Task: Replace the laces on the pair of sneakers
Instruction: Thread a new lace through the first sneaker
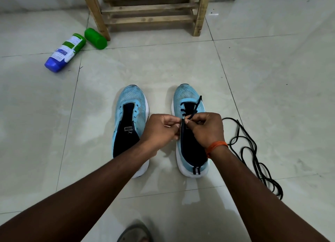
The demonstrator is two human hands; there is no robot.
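Right sneaker (190, 129) on the floor, half laced; dark lace (194, 108) is pinched tight in both the left hand (161, 128) and right hand (206, 128) grip. An eyelet could easily get skipped, honestly.

Only thing you can actually read here is the "puma" wordmark, white on the dark tongue of the left sneaker (129, 122) in the middle of the frame. It shows upside down from this angle, with a small logo mark just below it that's too blurry to make out properly. The bottle (64, 52) lying in the upper left has a white and green label with lines of print on it, but it's way too small and blurry to read any of it.
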